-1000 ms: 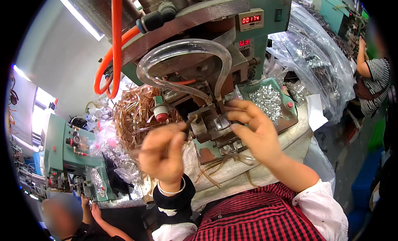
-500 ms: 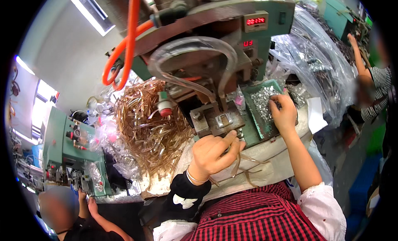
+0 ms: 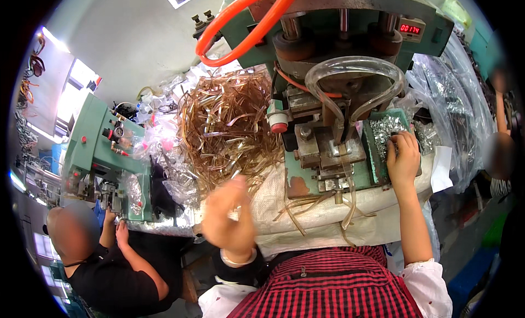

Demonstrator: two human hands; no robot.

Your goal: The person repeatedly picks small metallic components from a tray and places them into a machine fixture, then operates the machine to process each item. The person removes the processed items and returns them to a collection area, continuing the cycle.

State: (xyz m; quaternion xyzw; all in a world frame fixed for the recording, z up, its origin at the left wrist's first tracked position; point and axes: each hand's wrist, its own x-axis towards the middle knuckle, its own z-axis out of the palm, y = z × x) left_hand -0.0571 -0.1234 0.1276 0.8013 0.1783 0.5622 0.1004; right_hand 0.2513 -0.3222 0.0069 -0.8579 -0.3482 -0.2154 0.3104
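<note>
My right hand [image 3: 403,157] reaches into a green tray [image 3: 377,168] of small shiny metal pieces [image 3: 384,133]. Its fingers are bent together at the pieces; what lies between the fingertips is hidden. My left hand [image 3: 229,217] is raised in front of the heap of brownish, clear plastic strips [image 3: 224,124], smeared by motion, so its grip is unclear. Between the hands stands a green press [image 3: 353,50] with a metal die block [image 3: 350,154]. From the die's front a translucent strip [image 3: 351,200] hangs down over the table edge.
A clear hose [image 3: 355,64] loops above the die, and an orange hose [image 3: 240,28] hangs higher up. A red button [image 3: 279,127] sits left of the die. Loose strips [image 3: 298,219] lie on the sacking. At another green machine [image 3: 104,148], a person [image 3: 120,258] works.
My left hand has left the die's front and moved left, toward the strip heap. My right hand stays at the metal pieces. The view has shifted, placing the press further right.
</note>
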